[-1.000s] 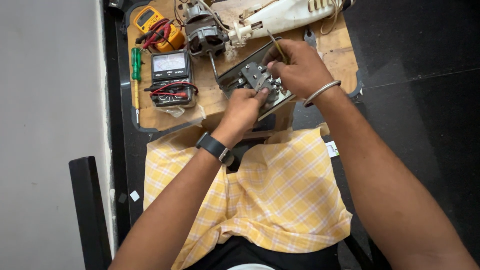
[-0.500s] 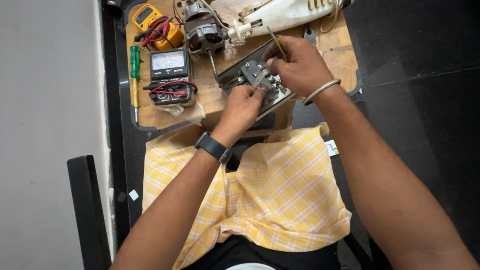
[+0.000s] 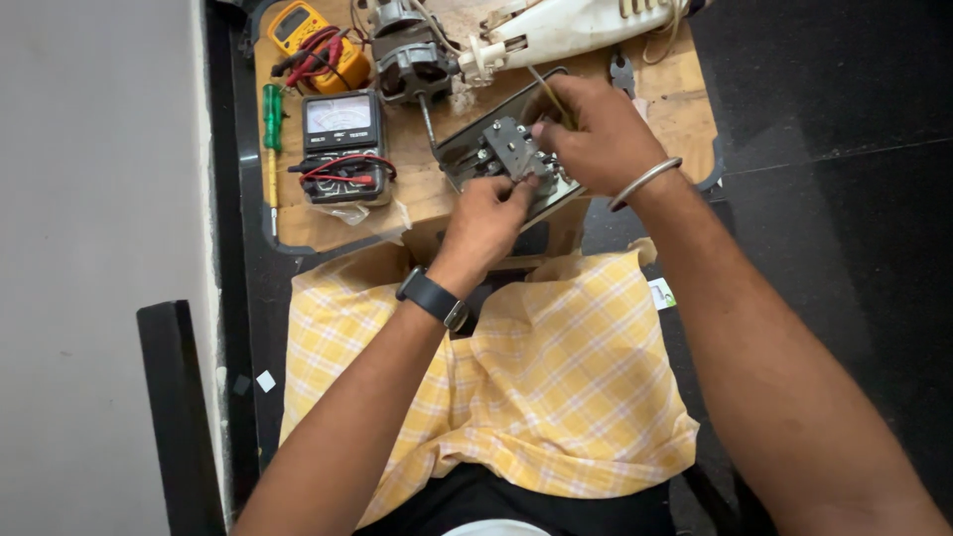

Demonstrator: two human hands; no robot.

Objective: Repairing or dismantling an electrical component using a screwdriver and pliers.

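Staying clamped on metal switch plate point(image 3: 506, 159), left hand point(image 3: 486, 220) gripping edge, right hand point(image 3: 596, 134) pinching thin tool point(image 3: 549, 96), barely shifted.

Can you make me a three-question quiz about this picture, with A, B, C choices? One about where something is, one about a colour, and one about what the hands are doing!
1. Where is the green screwdriver?
A. At the left edge of the wooden board
B. On the yellow checked cloth
C. In the right hand

2. What colour is the small meter at the top of the board?
A. Blue
B. Yellow
C. White

3. What are the two hands doing?
A. Resting on the lap
B. Both at the metal part with screws
C. Holding the black meter

Answers:
1. A, the screwdriver lies along the board's left side, beside the black meter.
2. B, its case is yellow with red and black wires on it.
3. B, the left hand touches the metal part from below and the right hand grips a thin tool over it.
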